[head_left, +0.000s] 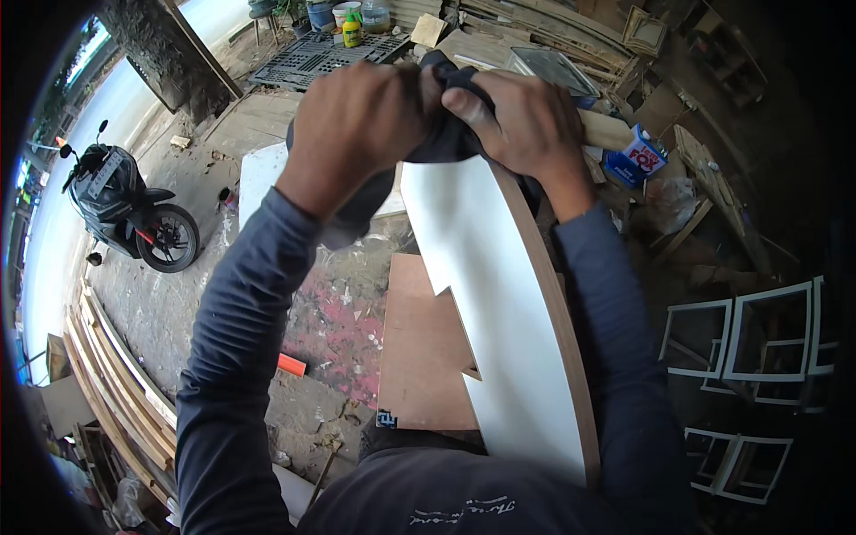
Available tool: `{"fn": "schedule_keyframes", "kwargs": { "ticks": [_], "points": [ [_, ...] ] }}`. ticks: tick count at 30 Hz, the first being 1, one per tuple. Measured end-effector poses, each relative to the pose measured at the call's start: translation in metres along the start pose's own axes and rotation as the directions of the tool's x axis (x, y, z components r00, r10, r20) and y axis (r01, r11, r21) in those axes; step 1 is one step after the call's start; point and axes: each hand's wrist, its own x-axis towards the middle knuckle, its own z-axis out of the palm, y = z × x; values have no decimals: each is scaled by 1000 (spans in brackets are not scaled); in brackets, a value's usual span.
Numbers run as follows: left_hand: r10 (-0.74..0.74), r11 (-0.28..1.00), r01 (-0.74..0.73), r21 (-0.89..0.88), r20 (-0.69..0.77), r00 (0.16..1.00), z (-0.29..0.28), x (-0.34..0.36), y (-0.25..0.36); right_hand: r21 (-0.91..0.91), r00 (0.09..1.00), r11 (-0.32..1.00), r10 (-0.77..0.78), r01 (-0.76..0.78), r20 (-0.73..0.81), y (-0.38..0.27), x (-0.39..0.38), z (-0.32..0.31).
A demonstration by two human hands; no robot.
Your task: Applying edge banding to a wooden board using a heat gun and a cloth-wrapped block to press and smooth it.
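Note:
A dark cloth (pixel 448 138) is bunched between my two hands at the far end of a long white-faced board (pixel 499 267). My left hand (pixel 357 120) is closed on the cloth, and a loose part of it hangs below that wrist. The fingers of my right hand (pixel 535 120) curl round the cloth's other side, thumb pointing toward the left hand. The board runs from under the cloth back to my body; its left edge has notches and its right edge is bare brown wood. Under it lies a flat brown panel (pixel 421 339).
A motorcycle (pixel 125 205) stands at left, above stacked wood strips (pixel 125 383). An orange piece (pixel 292 365) lies on the paint-stained floor. White frames (pixel 731 339) are at right. A blue can (pixel 637 157) and a yellow bottle (pixel 351 31) stand farther off.

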Motion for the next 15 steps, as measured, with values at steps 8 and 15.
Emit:
{"fn": "schedule_keyframes", "kwargs": {
  "ticks": [8, 15],
  "points": [
    [79, 980, -69, 188, -46, 996, 66, 53, -73, 7, 983, 999, 39, -39, -180, 71, 65, 88],
    [-210, 958, 196, 208, 43, 977, 78, 53, -74, -61, 939, 992, 83, -109, -334, 79, 78, 116]
  ]
}}
